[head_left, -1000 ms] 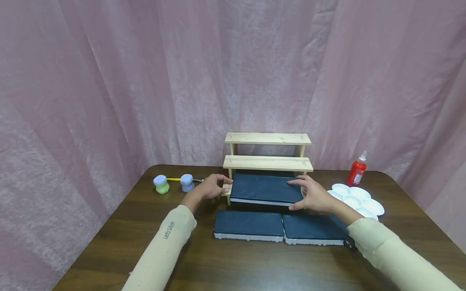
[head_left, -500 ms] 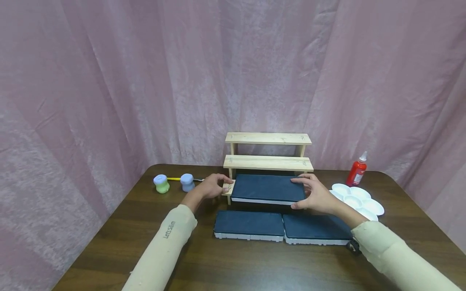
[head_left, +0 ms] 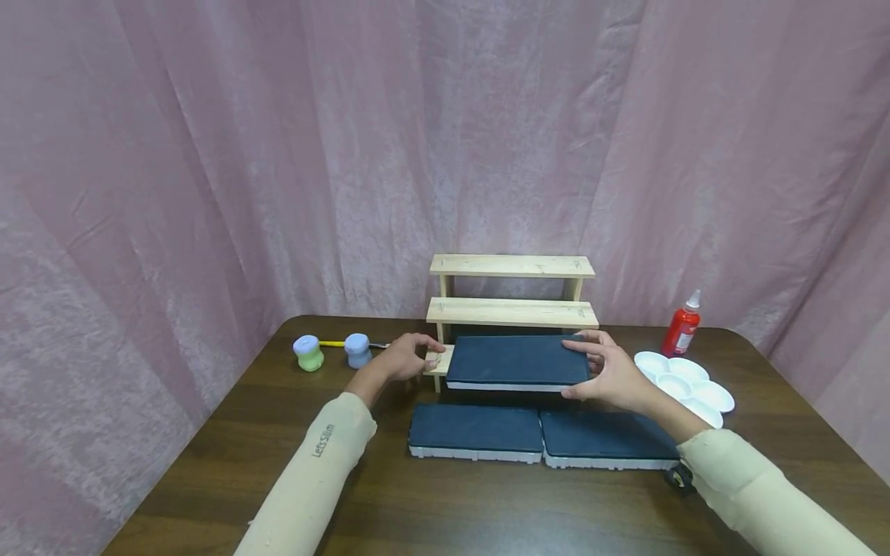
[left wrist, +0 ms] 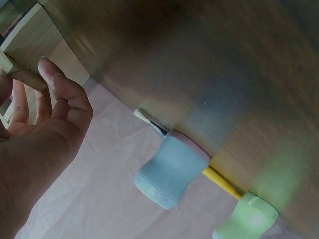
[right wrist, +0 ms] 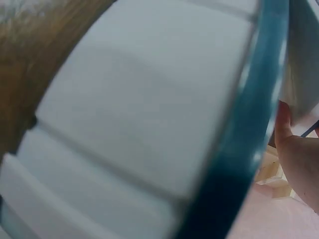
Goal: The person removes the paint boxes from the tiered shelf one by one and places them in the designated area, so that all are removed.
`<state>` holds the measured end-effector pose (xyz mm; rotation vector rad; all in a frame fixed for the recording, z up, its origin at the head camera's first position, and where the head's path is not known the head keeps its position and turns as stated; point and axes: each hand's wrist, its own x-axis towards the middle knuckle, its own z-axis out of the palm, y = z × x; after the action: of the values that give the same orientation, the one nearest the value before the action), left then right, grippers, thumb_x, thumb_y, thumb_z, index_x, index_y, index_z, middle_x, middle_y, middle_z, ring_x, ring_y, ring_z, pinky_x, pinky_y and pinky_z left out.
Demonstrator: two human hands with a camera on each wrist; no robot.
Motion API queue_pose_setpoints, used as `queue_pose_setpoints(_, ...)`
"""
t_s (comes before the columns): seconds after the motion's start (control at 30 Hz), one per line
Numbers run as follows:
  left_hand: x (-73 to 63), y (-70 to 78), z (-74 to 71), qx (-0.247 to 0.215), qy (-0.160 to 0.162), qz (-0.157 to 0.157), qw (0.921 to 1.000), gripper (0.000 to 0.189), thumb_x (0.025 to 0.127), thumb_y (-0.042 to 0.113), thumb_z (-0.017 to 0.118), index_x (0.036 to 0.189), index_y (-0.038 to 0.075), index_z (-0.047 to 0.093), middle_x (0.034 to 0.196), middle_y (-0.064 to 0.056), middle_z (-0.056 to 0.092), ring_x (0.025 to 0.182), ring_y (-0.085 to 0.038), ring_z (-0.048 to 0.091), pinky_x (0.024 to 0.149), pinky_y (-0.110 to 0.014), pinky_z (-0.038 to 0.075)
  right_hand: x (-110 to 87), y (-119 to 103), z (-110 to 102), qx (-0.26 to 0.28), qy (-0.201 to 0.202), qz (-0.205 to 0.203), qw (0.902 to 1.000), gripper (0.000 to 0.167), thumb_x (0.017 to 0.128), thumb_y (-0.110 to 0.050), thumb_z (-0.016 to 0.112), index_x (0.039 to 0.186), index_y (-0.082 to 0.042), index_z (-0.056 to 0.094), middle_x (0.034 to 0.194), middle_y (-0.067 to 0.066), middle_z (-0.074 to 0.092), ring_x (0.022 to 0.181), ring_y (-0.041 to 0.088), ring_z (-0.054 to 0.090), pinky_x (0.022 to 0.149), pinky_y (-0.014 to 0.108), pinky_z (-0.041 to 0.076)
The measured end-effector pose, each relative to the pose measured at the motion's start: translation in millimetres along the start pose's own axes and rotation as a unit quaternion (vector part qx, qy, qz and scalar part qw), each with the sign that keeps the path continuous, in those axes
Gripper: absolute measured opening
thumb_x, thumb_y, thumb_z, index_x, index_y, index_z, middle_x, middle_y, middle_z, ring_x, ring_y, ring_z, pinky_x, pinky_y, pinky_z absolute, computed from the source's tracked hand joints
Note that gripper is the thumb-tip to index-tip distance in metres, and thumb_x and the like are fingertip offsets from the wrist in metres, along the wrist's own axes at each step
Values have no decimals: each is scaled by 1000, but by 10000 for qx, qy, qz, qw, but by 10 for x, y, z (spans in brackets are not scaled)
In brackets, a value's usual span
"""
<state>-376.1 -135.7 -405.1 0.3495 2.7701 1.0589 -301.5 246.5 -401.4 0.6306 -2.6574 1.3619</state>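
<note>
A three-tier wooden step rack (head_left: 511,310) stands at the back of the table. Across its lowest board lies a flat white case with a dark blue lid (head_left: 518,361), its left end short of the board's end. My right hand (head_left: 608,374) grips the case's right end, thumb at the front and fingers along the top and far side. In the right wrist view that hand (right wrist: 301,159) shows only partly, behind a large white case side (right wrist: 144,94). My left hand (head_left: 403,357) pinches the left end of the lowest board; the left wrist view shows its fingers curled round the board edge (left wrist: 27,77).
Two similar cases lie in front, a left one (head_left: 475,427) and a right one (head_left: 608,436). A black round object (head_left: 679,479) sits by my right sleeve. Left are green (head_left: 308,352) and blue (head_left: 358,350) jars with a brush; right, a white palette (head_left: 709,395) and red bottle (head_left: 681,328).
The case on the lowest board has slid a little to the right with my right hand, baring more of the board's left end. My left hand has stayed in place.
</note>
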Motion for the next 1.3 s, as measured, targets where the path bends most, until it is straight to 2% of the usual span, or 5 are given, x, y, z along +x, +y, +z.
queue_pose_setpoints(0.13, 9, 2, 8, -30, 28, -12, 10000, 27, 89, 13, 74, 115, 21, 73, 136, -12, 57, 111, -29, 51, 98, -47, 42, -30, 1, -5, -22, 175, -32, 9998, 79, 70, -25, 89, 138, -1, 56, 146, 20, 33, 122, 55, 49, 99, 60, 41)
queue_pose_setpoints(0.37, 3, 0, 18, -6, 32, 44, 10000, 26, 89, 12, 74, 113, 20, 73, 133, -11, 58, 109, -29, 52, 97, -47, 43, -128, 7, -29, -137, 252, 80, 9996, 79, 73, -27, 88, 139, 1, 54, 149, 24, 31, 123, 61, 44, 96, 60, 41)
queue_pose_setpoints(0.67, 9, -18, 23, 4, 58, 173, 9998, 26, 89, 12, 74, 114, 19, 73, 135, -12, 58, 119, -31, 51, 102, -49, 40, -228, -11, -82, -94, 350, 93, 9993, 80, 73, -27, 87, 140, 1, 53, 147, 24, 32, 122, 59, 47, 94, 59, 43)
queue_pose_setpoints(1.03, 14, -37, 17, 53, 73, 183, 9998, 25, 89, 12, 73, 114, 18, 73, 128, -12, 60, 101, -28, 57, 95, -44, 43, -377, -26, -108, -178, 493, 100, 9986, 79, 74, -28, 86, 140, 1, 53, 149, 21, 32, 124, 58, 46, 94, 59, 43)
queue_pose_setpoints(1.3, 10, -24, 20, 49, 42, 161, 9998, 26, 89, 12, 73, 114, 19, 73, 133, -12, 59, 111, -28, 52, 98, -45, 41, -478, -47, -162, -135, 534, 110, 9984, 76, 76, -24, 85, 139, 2, 53, 147, 22, 33, 123, 61, 44, 94, 63, 41)
